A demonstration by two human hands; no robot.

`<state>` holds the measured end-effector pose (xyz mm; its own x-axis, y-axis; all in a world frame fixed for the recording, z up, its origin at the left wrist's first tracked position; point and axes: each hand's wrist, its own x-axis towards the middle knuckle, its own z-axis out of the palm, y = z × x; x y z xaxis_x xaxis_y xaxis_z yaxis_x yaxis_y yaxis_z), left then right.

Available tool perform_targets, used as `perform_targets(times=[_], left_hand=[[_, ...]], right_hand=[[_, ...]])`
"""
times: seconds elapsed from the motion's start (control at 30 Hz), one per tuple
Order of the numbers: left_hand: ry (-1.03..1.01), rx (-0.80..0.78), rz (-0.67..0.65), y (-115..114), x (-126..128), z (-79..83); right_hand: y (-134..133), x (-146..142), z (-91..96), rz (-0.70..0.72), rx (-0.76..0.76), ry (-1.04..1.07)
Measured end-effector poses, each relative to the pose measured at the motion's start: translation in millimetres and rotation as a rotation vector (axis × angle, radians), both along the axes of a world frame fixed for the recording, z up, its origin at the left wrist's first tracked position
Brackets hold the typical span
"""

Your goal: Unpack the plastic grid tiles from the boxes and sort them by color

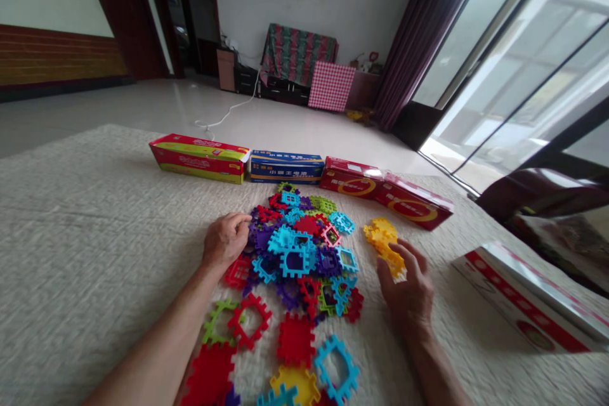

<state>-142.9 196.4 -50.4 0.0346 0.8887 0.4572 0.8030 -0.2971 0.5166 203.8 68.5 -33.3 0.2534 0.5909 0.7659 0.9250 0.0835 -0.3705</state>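
Observation:
Plastic interlocking tiles with toothed edges lie in a mixed heap in the middle, among them a light-blue frame tile point(294, 262) and a purple tile point(263, 238). At the heap's left edge, my left hand point(226, 239) has its fingers curled together, tips against the purple tiles; whatever they hold is hidden. Right of the heap, my right hand point(410, 285) has thumb and fingers on either side of a yellow tile point(396, 264). More yellow tiles point(379, 233) lie together just beyond it. Nearer to me are a red tile point(295, 339) and a light-blue ring tile point(337, 369).
Behind the heap stand a red-and-green box point(200, 158), a blue box point(287, 168) and two red boxes point(352, 177) in a row. A white-and-red box point(528, 304) lies at the right on the beige mat point(118, 247). Glass doors point(514, 70) are beyond.

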Motion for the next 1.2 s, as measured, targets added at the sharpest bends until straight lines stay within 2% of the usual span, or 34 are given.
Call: perform_targets(times=[0.07, 0.17, 0.27, 0.33, 0.37, 0.47, 0.57, 0.7, 0.83, 0.93, 1.0, 1.1, 1.17, 1.2], left_hand=[[-0.003, -0.006, 0.006, -1, 1, 1.7], [0.001, -0.014, 0.014, -2, 2, 3.1], [0.002, -0.016, 0.022, -3, 2, 3.0], [0.003, -0.016, 0.023, -3, 2, 2.3], [0.003, -0.016, 0.024, -2, 2, 1.8], [0.003, -0.013, 0.021, -2, 2, 1.0], [0.002, -0.008, 0.019, -2, 2, 1.3], [0.000, 0.000, 0.018, -3, 3, 3.0], [-0.001, 0.002, 0.010, -4, 4, 4.4], [-0.002, 0.001, 0.010, -3, 3, 4.5], [-0.001, -0.001, 0.014, -3, 3, 4.1], [0.003, -0.005, 0.020, -3, 2, 3.3], [0.006, -0.008, 0.023, -3, 2, 3.1], [0.007, -0.009, 0.024, -3, 2, 3.1]], right_hand=[[-5, -20, 8.2, 0.120, 0.018, 0.006], [-17, -54, 22.2, 0.441, -0.091, 0.052], [-33, -87, 40.1, 0.789, -0.387, 0.125], [-42, -103, 52.7, 0.921, -0.626, 0.114], [-46, -109, 58.3, 0.943, -0.731, 0.091], [-53, -117, 69.4, 0.887, -0.922, 0.011], [-55, -120, 72.2, 0.828, -0.975, -0.048], [-54, -120, 71.6, 0.830, -0.990, -0.091], [-52, -116, 68.6, 0.864, -0.920, -0.062], [-45, -114, 58.3, 0.867, -0.829, 0.026], [-39, -113, 48.0, 0.808, -0.730, 0.070], [-34, -113, 37.9, 0.589, -0.554, 0.072], [-36, -111, 39.8, 0.514, -0.533, 0.055], [-38, -111, 43.1, 0.542, -0.586, 0.046]])
